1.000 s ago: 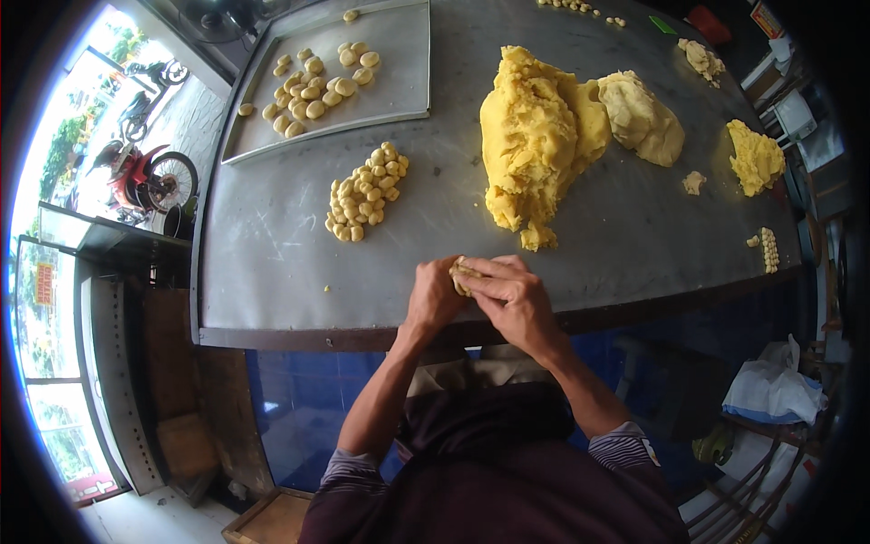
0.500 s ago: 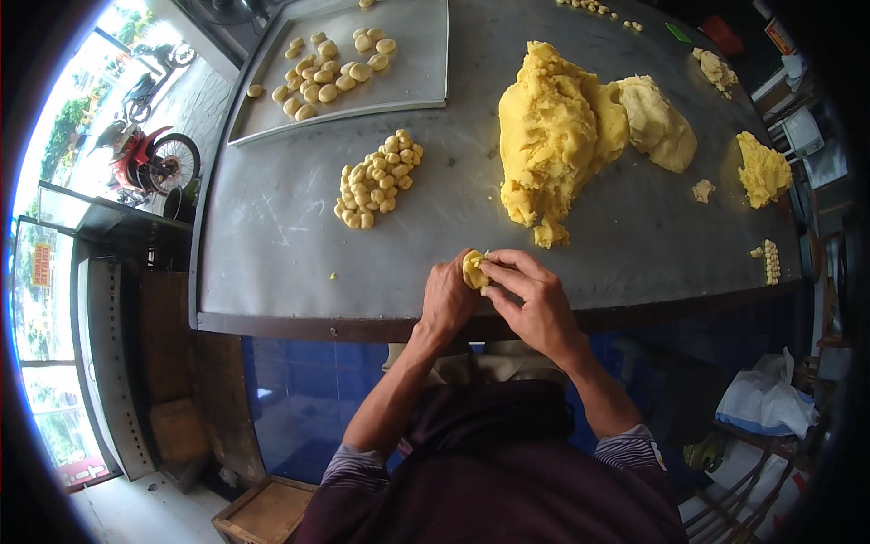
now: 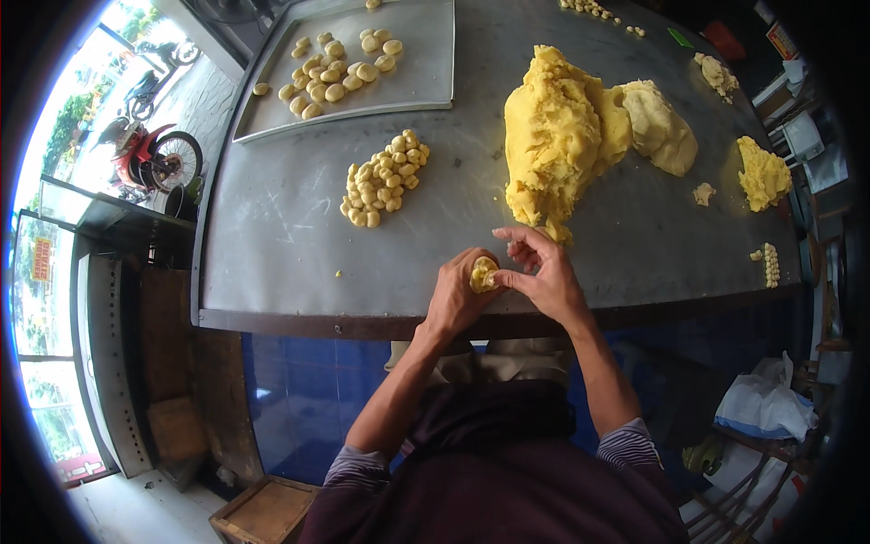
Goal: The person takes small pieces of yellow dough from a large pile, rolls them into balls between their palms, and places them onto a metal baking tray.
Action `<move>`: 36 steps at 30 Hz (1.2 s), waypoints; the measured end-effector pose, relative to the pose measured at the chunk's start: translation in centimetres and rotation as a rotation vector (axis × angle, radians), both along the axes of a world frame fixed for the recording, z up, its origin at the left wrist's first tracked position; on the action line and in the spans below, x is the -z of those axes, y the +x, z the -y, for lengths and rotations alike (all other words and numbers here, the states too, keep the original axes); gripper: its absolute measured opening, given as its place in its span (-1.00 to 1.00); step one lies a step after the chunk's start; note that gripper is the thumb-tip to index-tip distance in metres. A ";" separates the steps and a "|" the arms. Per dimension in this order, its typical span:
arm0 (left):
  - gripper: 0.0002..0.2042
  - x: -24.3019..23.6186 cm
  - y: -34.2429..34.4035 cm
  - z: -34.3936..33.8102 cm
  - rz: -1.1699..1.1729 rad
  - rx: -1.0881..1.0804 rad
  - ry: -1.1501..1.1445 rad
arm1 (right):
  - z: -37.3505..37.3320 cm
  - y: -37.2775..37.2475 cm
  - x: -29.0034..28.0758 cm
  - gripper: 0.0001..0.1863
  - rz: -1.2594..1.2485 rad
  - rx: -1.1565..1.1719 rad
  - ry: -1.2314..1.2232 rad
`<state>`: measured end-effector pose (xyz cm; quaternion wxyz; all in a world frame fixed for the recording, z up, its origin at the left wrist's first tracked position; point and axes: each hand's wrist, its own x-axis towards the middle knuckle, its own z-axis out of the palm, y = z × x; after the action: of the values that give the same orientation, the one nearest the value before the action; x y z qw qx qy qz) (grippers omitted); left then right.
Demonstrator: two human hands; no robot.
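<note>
My left hand (image 3: 456, 290) is closed around a small, flattened piece of yellow dough (image 3: 482, 276) near the table's front edge. The thumb of my right hand (image 3: 544, 272) presses on that piece, while its fingers are raised and apart. Just beyond them lies a large yellow dough mound (image 3: 553, 136), with a paler lump (image 3: 660, 127) against its right side. A pile of small dough balls (image 3: 381, 186) sits to the left, and behind it a metal tray (image 3: 417, 102) holds several round, flattened dough pieces (image 3: 331, 77).
The metal-topped table (image 3: 272, 236) also carries dough pieces (image 3: 763, 172) at its right and small pellets (image 3: 771, 265) near the right corner. A wooden box (image 3: 258, 512) is low at left; a white bag (image 3: 761, 403) lies at lower right. Motorcycles (image 3: 154, 159) stand outside.
My right fingers have lifted off the dough piece and spread upward, leaving the thumb on it. Both hands sit slightly farther right; the wider view has shifted a little.
</note>
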<state>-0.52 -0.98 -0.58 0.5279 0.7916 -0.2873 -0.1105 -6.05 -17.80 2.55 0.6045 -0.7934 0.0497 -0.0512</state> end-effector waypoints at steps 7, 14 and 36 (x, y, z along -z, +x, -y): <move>-0.73 0.4 -0.1 -0.3 0.033 0.076 0.038 | -0.9 0.5 1.3 -0.45 -0.018 0.007 -0.251; -0.73 0.1 -0.1 0.4 0.003 0.127 0.025 | -0.1 0.9 0.5 -0.50 0.041 -0.033 -0.279; -0.78 -1.5 2.4 -1.4 -0.688 -0.019 -0.658 | 4.1 4.0 3.7 -0.86 0.367 0.521 -1.111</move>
<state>1.89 0.41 0.93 0.8160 0.5025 -0.1083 -0.2644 -2.03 -21.93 -1.19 0.0697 -0.9286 0.1027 -0.3497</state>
